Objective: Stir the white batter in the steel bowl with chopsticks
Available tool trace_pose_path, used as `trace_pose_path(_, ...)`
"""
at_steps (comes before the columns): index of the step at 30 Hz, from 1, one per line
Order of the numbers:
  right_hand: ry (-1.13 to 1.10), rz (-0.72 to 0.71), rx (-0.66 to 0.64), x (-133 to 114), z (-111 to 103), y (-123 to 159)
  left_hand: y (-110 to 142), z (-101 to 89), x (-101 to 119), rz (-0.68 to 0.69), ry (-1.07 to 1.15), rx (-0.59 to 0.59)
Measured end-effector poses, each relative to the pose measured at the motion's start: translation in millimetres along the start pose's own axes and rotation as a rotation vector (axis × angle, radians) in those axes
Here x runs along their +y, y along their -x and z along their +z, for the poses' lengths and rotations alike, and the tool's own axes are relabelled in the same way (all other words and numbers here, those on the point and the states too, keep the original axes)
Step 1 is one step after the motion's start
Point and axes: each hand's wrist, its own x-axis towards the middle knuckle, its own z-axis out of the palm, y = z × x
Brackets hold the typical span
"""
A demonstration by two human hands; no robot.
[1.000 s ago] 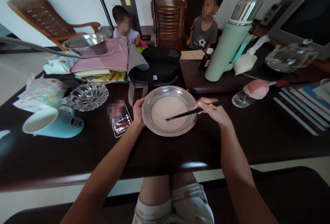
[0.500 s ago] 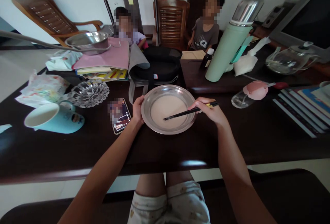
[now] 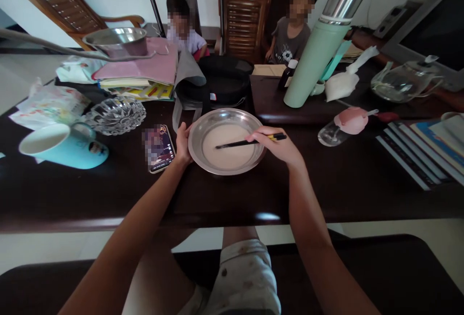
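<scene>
A shallow metal bowl (image 3: 195, 153) stands on the dark table in front of me, with a pale, milky liquid (image 3: 228, 158) in it. My left hand (image 3: 183, 145) grips the bowl's left rim. Dark chopsticks (image 3: 235, 144) with gold bands are pinched in my right hand (image 3: 277, 143) over the right rim, their tips in the liquid. Just left of my left hand lies a phone (image 3: 159, 148) with its screen lit.
Left are a light-blue mug (image 3: 78, 148), a glass dish (image 3: 118, 114) and a stack of papers (image 3: 141, 66) under a metal basin (image 3: 116, 42). A green thermos (image 3: 317, 59), glass teapot (image 3: 402, 83), pink-lidded cup (image 3: 348, 124) and books (image 3: 420, 155) are right. Two people sit beyond the table.
The chopsticks have swung within the liquid, their tips now higher and farther from the near rim. My view has shifted slightly, and my left leg has moved out to the left.
</scene>
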Motion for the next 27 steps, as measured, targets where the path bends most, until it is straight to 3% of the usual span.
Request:
trace_pose_path(5, 0.12, -0.033, 0.142, -5, -1, -5, -5, -6.0, -3, 0.071, -0.091, -0.028)
trace_pose_path(9, 0.02, -0.047, 0.266, -8, -5, 2, -11, -13.2, -4, 0.125, -0.189, -0.1)
trace_pose_path(12, -0.053, -0.051, 0.215, -8, 1, 4, -12, -15.5, -4, 0.116, -0.2, -0.151)
trace_pose_path(17, 0.012, -0.048, 0.077, -6, 12, -3, -7, -14.2, -3, 0.084, -0.192, -0.097)
trace_pose_path(24, 0.117, -0.041, 0.272, -9, -8, 2, -9, -21.2, -2, 0.082, -0.249, -0.118)
trace_pose_path(27, 0.055, -0.029, 0.212, -7, -13, 5, -8, -22.6, -1, 0.072, -0.249, -0.124)
